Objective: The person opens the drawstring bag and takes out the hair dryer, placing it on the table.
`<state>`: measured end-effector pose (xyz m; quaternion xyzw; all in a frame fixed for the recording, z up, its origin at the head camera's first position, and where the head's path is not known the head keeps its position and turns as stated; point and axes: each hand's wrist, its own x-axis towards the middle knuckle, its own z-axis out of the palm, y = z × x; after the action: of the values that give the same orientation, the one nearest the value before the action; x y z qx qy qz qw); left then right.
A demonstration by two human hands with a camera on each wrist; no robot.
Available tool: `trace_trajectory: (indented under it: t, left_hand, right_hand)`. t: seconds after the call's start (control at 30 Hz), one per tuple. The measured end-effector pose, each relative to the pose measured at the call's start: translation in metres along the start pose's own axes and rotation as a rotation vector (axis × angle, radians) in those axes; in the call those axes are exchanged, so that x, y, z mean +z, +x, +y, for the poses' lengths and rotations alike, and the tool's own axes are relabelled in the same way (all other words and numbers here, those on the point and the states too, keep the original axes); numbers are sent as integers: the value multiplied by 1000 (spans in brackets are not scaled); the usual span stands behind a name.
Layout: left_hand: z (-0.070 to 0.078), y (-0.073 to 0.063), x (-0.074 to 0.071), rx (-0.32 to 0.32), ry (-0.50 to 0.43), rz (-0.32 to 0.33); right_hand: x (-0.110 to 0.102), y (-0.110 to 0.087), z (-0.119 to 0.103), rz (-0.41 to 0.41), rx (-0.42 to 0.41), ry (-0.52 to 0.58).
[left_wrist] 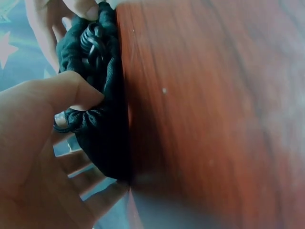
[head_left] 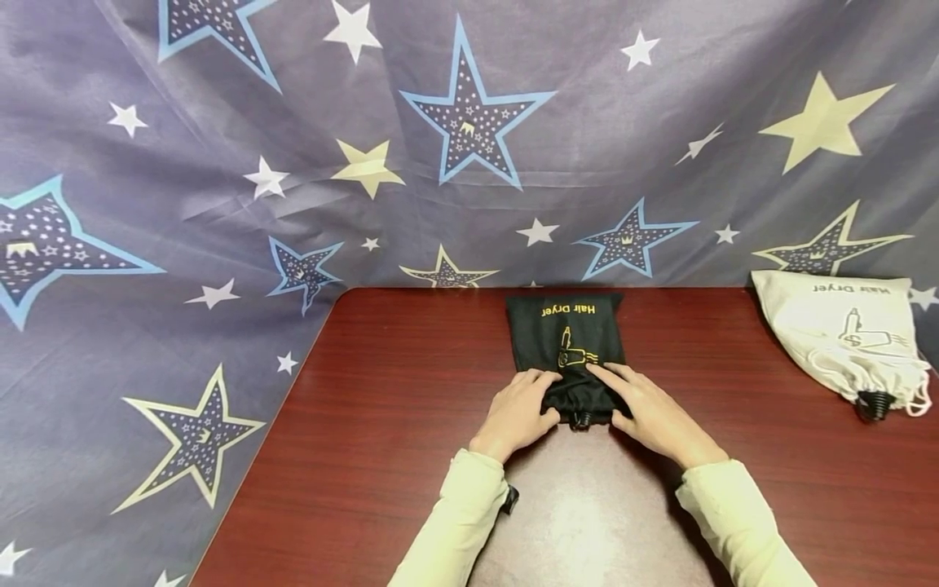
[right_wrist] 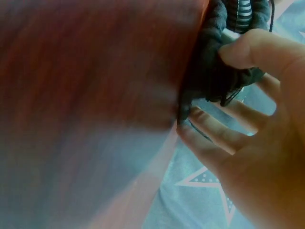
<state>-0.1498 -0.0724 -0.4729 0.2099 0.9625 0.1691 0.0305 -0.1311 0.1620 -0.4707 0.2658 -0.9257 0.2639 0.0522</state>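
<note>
A black drawstring bag (head_left: pixel 568 334) lies flat near the back edge of the table, printed in yellow with a hair dryer and the words "Hair Dryer". Its gathered mouth faces me, and a coiled black cord (left_wrist: pixel 93 43) pokes out between the folds. My left hand (head_left: pixel 516 412) grips the left side of that mouth, thumb on the near face and fingers over the top. On the opposite side, my right hand (head_left: pixel 656 416) holds the bag the same way, its thumb (right_wrist: pixel 238 51) against the dark cloth. Part of the bag is hidden under both hands.
A white drawstring bag (head_left: pixel 829 318) with a similar hair dryer print lies at the table's back right, black coiled cord (head_left: pixel 875 405) at its mouth. Behind the reddish-brown table (head_left: pixel 367 456) hangs a grey-purple cloth (head_left: pixel 293 98) with stars, also along the left edge.
</note>
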Motion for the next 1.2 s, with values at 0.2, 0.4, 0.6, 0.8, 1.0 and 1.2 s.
trace_trajectory:
  t: [0.2, 0.4, 0.6, 0.8, 1.0, 1.2]
  left_hand:
    - [-4, 0, -1, 20, -2, -8]
    - [-4, 1, -1, 29, 32, -21]
    - [-5, 0, 0, 22, 30, -22]
    - [-6, -2, 2, 15, 28, -10]
    - [-7, -2, 0, 27, 22, 3]
    - [-8, -3, -1, 26, 23, -7]
  right_hand:
    - [-2, -3, 2, -10, -11, -6]
    - [-4, -4, 3, -11, -26, 9]
    - [-3, -4, 3, -12, -45, -5]
    - [-3, -5, 3, -8, -47, -1]
    - [-6, -4, 3, -22, -44, -7]
    - [-4, -4, 3, -35, -39, -4]
